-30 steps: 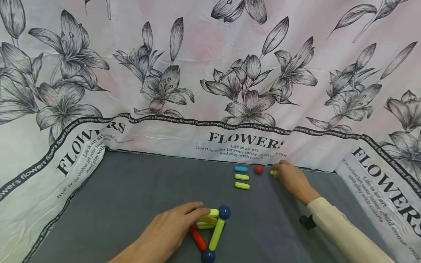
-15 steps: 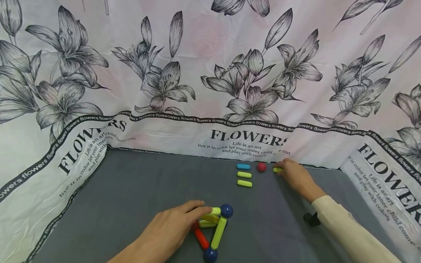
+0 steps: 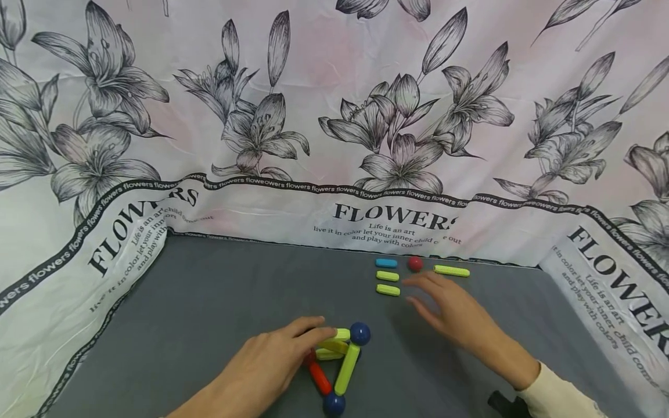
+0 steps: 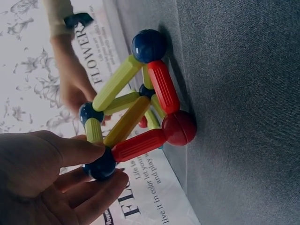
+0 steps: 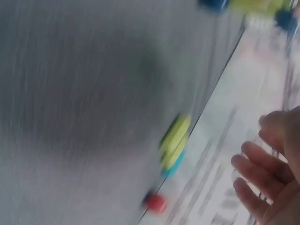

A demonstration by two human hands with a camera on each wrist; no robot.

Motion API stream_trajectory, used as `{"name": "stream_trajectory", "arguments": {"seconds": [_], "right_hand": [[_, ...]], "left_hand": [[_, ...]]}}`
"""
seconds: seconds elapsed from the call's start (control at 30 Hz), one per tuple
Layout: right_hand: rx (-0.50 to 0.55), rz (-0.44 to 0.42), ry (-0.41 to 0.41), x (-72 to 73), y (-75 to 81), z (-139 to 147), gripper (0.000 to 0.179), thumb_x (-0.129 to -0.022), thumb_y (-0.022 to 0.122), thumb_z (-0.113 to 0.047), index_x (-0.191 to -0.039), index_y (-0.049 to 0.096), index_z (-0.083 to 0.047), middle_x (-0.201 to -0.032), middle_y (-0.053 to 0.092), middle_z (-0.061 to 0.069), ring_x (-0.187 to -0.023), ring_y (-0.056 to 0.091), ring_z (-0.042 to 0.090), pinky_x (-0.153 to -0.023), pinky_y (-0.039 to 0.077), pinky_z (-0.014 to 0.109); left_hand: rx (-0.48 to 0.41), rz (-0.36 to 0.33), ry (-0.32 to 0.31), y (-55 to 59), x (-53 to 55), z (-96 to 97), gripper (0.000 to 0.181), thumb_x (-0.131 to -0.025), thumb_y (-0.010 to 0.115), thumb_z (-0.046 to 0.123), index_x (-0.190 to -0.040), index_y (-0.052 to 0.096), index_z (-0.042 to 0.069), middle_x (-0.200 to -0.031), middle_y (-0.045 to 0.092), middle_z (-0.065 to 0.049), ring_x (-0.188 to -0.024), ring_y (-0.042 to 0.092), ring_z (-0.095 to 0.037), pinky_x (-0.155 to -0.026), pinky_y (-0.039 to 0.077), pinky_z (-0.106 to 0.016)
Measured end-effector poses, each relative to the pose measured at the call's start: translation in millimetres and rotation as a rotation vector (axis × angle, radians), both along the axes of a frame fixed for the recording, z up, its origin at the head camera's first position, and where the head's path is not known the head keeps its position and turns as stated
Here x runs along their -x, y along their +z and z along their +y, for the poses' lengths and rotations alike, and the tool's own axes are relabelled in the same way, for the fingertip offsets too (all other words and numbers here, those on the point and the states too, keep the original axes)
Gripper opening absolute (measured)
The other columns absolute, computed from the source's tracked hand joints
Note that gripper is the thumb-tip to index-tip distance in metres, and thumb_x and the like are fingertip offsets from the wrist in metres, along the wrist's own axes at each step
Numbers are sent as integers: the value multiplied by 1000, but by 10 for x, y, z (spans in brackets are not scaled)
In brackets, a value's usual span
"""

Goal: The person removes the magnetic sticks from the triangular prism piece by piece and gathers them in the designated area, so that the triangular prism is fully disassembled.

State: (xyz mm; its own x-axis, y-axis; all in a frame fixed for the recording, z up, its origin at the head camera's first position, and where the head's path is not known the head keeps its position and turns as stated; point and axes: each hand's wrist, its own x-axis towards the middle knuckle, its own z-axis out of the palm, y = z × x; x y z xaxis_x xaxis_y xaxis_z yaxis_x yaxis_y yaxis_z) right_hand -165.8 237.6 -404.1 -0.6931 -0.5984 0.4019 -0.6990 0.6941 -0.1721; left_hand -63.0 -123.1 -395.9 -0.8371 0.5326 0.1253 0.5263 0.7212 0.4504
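My left hand (image 3: 272, 360) grips a corner of a ball-and-stick toy frame (image 3: 347, 371) standing on the grey table. In the left wrist view, thumb and fingers pinch the blue ball (image 4: 100, 168) at that corner. Red, yellow and yellow-green sticks join blue balls and a red ball (image 4: 180, 127) there. My right hand (image 3: 462, 316) is over the table with fingers spread, holding nothing. Its fingertips reach close to two short yellow-green sticks (image 3: 388, 276). A longer yellow-green stick (image 3: 452, 271) lies behind it.
At the back of the table lie a short blue stick (image 3: 387, 263) and a loose red ball (image 3: 415, 264). A flower-printed cloth (image 3: 251, 215) stands along the table's back and sides. A black band (image 3: 508, 404) is at the right wrist.
My right hand has let go of the longer yellow-green stick and moved left and nearer, its fingers spreading. That stick now shows fully on the table. My left hand keeps its grip.
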Motion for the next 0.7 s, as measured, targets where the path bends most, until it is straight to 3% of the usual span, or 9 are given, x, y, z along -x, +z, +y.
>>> {"name": "stream_trajectory", "arguments": {"seconds": [0.17, 0.3, 0.53, 0.7], "right_hand": [[17, -69, 141, -416, 80, -313, 44, -98, 79, -25, -139, 65, -31, -132, 65, -15, -120, 65, 9, -95, 57, 39], [4, -138, 194, -626, 138, -472, 47, -103, 73, -33, -147, 57, -35, -137, 61, -19, -121, 64, 5, -94, 58, 36], [-14, -146, 214, -664, 169, -583, 50, -101, 76, -31, -147, 57, -34, -140, 58, -19, -119, 64, 4, -92, 58, 34], [-31, -162, 227, -618, 148, -625, 52, -99, 79, -27, -146, 58, -33, -141, 58, -19, -120, 64, 3, -92, 59, 33]], "left_hand": [[4, -39, 0, 20, -9, -25, 50, -103, 72, 14, -145, 61, 40, -148, 58, 8, -90, 70, -8, -64, 54, -28], [-4, -57, -15, 29, -4, -29, 52, -102, 72, 12, -146, 61, 39, -149, 59, 6, -89, 69, -7, -64, 55, -28], [-8, 27, -26, 16, 27, -20, 54, -100, 74, 8, -144, 62, 36, -146, 60, 5, -86, 70, -8, -61, 52, -26], [-15, 30, -34, 24, 29, -18, 55, -99, 75, 7, -144, 62, 36, -145, 61, 5, -86, 69, -8, -61, 52, -26]]}}
